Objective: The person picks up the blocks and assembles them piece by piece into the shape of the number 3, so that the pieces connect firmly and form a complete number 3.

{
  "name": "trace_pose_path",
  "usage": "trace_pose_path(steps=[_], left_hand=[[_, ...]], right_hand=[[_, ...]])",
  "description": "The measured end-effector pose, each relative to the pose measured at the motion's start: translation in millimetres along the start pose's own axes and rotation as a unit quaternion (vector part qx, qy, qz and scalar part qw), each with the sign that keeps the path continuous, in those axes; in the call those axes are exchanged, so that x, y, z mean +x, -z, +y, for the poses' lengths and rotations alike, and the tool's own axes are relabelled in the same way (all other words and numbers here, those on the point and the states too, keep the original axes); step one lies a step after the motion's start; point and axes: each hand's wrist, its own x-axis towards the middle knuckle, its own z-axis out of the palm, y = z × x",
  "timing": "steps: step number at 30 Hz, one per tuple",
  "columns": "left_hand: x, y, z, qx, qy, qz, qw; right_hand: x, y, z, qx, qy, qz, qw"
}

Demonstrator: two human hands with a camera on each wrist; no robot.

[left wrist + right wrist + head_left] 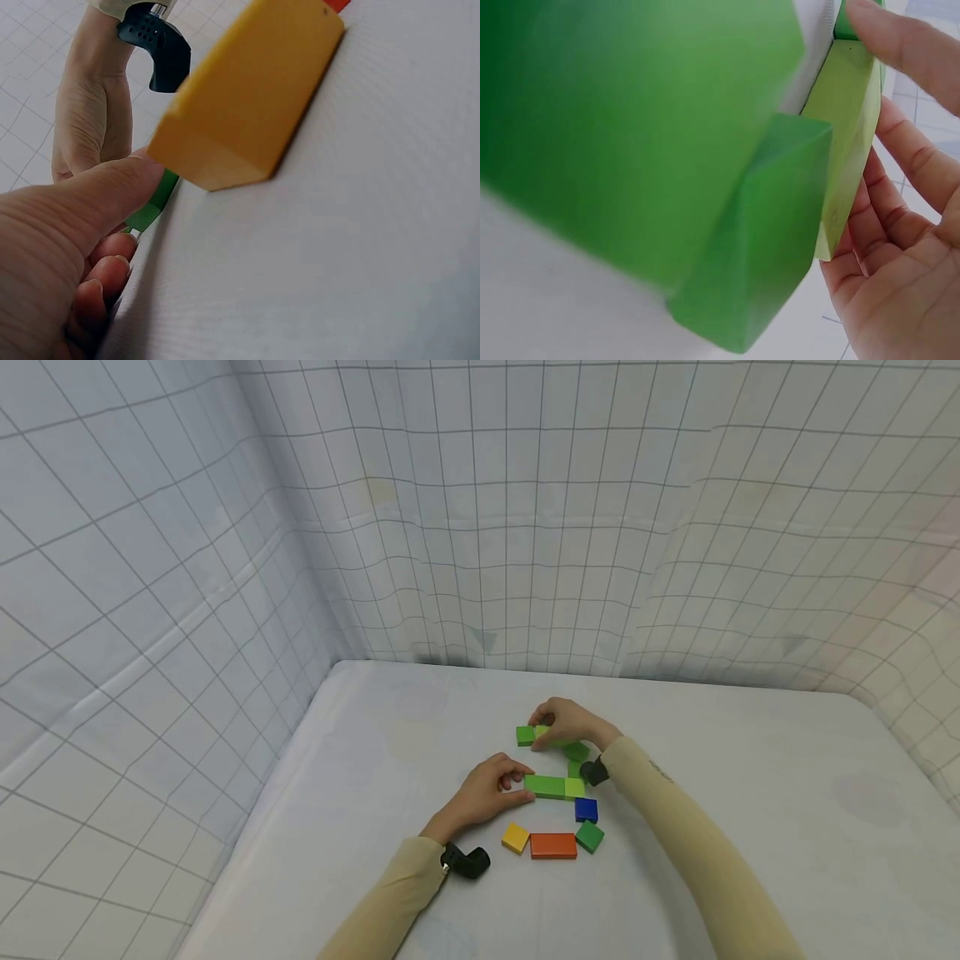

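Observation:
My left hand pinches the left end of a long green block between thumb and forefinger; its other fingers curl underneath in the left wrist view. Against that block's right end lies a light green block. Farther back, my right hand grips the row where a small green block meets a longer light green block. The thumb is on one side and the fingers are on the other. A green block sits under the right wrist, with another green block just in front.
Nearer me lie a blue block, a dark green block turned askew, a red block and a tilted yellow block. The white table meets grid-patterned cloth walls at the back and sides.

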Motion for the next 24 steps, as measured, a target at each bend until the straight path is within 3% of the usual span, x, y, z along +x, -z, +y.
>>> trace_pose_path(steps=[10, 17, 24], left_hand=[[-0.3, 2.8, 2.8, -0.002, 0.002, -0.003, 1.0000], [-0.5, 4.6, 2.8, 0.006, -0.005, 0.000, 1.0000], [-2.8, 5.1, 3.0, -0.002, 0.001, 0.001, 1.0000]], right_hand=[[-14.4, 13.5, 10.4, 0.031, -0.020, 0.009, 0.9993], [-37.4, 28.3, 20.5, 0.054, -0.014, 0.043, 0.9975], [-63.5, 36.7, 37.0, 0.064, -0.042, 0.071, 0.9945]])
